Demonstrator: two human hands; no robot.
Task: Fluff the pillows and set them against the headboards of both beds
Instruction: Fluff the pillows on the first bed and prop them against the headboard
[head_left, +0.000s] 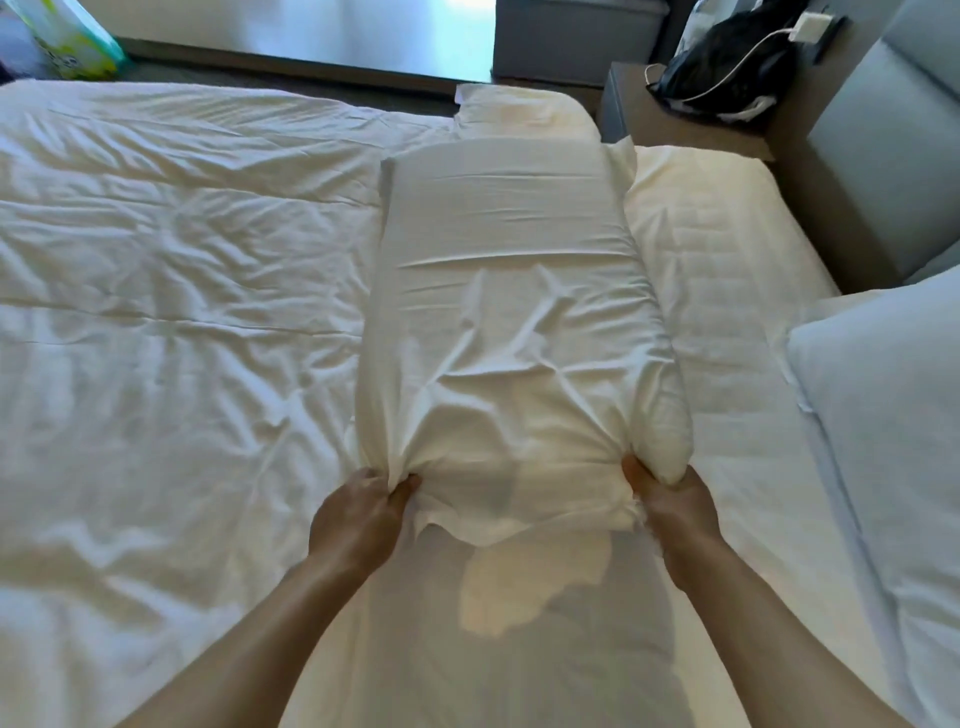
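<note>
A long white pillow (509, 312) stretches away from me over the bed, its near end bunched and wrinkled. My left hand (358, 514) is shut on the pillow's near left corner. At the near right corner, my right hand (670, 501) grips the cloth below a bulging lump of filling. A second white pillow (524, 111) lies beyond the far end of the first. A third pillow (893, 415) leans at the right edge, beside the grey padded headboard (883, 171).
A crumpled white duvet (171, 291) covers the bed's left side; bare sheet (727, 270) shows on the right. A dark nightstand (691, 119) at top right holds a black bag (727, 67) and a white charger cable. A colourful package (67, 41) stands top left.
</note>
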